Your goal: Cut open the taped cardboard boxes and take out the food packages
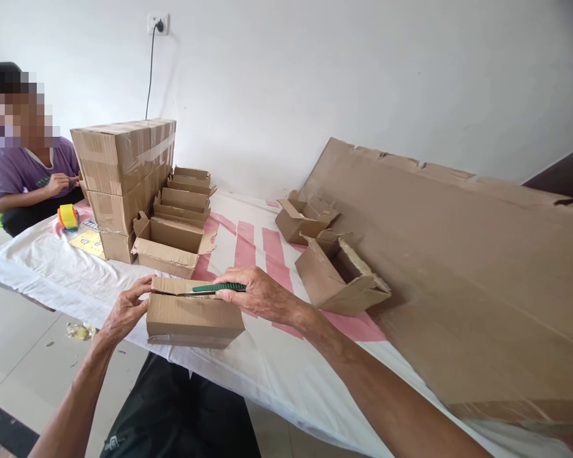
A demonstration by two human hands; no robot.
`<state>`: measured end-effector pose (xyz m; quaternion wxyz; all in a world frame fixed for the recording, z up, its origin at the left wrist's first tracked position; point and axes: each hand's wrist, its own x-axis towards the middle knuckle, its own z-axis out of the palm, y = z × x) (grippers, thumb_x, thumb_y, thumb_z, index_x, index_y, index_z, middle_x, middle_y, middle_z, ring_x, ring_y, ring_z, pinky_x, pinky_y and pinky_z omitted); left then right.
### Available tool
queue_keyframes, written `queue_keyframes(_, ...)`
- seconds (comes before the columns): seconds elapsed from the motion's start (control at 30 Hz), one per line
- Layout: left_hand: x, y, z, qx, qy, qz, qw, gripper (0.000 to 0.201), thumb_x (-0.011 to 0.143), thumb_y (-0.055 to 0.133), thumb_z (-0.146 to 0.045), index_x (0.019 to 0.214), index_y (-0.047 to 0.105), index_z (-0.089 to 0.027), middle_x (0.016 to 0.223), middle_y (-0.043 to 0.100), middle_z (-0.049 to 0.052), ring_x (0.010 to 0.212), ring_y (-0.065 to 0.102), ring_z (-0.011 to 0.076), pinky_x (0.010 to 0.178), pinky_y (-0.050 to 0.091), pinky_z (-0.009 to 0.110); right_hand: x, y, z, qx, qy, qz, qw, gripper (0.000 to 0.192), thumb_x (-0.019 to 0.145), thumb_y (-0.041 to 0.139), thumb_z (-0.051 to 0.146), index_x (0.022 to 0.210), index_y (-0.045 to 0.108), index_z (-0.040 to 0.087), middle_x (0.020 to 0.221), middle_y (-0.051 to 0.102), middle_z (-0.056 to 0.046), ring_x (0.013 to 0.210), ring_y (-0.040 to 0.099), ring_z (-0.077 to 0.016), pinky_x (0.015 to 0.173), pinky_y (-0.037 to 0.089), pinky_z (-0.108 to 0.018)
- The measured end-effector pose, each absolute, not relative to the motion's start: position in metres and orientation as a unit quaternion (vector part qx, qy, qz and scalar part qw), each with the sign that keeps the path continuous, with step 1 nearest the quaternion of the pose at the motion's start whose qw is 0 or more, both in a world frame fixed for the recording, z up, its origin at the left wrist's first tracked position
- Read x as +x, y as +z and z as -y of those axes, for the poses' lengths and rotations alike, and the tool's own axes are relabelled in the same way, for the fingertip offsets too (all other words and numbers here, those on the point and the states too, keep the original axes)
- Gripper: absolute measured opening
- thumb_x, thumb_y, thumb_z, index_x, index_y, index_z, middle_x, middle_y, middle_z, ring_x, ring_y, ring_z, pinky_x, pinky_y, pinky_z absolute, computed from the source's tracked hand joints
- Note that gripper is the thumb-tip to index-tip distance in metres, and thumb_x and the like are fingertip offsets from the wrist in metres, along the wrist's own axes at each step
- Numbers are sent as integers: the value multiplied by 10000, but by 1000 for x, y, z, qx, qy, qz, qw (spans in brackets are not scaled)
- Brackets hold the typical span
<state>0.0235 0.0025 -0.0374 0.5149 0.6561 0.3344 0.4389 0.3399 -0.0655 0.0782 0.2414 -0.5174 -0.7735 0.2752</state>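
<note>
A small cardboard box (193, 320) rests at the near edge of the cloth-covered table, in front of me. My right hand (248, 289) is closed around a green-handled knife (219, 287), whose thin blade lies along the gap between the box's top flaps. With fingers bent against the box's left end, my left hand (127, 310) holds it. Just behind stands an open cardboard box (167, 254), its flaps raised.
Taped boxes (124, 165) are stacked at the left, beside a row of open ones. Two open boxes (337, 273) sit right of centre, near a large cardboard sheet (477, 273) leaning on the wall. A tape roll (68, 217) lies near a person in purple (33, 168).
</note>
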Motion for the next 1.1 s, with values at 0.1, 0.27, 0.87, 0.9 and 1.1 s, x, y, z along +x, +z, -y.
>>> queue_keyframes(0.1,24,-39,-3,653,438,-337,518,524,799,850,-686,1080,882,-245,1533,638,159,1497,521,397,1279,375,510,340,80,63,-520,255,785,220,232,956,608,326,985,817,228,894,741,-32,775,613,-178,692,421,-315)
queue_keyframes(0.27,23,-40,-4,651,434,-337,524,559,788,843,-716,1092,883,-249,1552,618,165,1513,495,406,1253,412,511,340,87,61,-530,229,793,194,227,970,606,306,977,819,229,893,738,-26,752,591,-163,675,385,-301)
queue_keyframes(0.87,22,-45,-8,662,437,-331,512,524,814,846,-679,1108,875,-245,1529,642,162,1504,509,398,1273,386,521,322,127,60,-589,149,793,34,262,935,554,239,677,577,203,718,638,6,642,433,-134,611,241,-315)
queue_keyframes(0.9,22,-46,-8,660,439,-330,513,520,815,846,-677,1104,875,-246,1529,641,162,1505,508,397,1268,394,520,322,127,60,-591,144,793,29,272,934,552,233,664,551,204,699,620,11,634,416,-133,609,237,-316)
queue_keyframes(1.1,22,-46,-7,658,438,-329,517,523,811,845,-686,1086,877,-242,1535,631,171,1508,503,397,1245,420,509,316,132,62,-586,107,803,2,285,961,544,224,677,566,203,686,583,10,642,428,-136,606,232,-311)
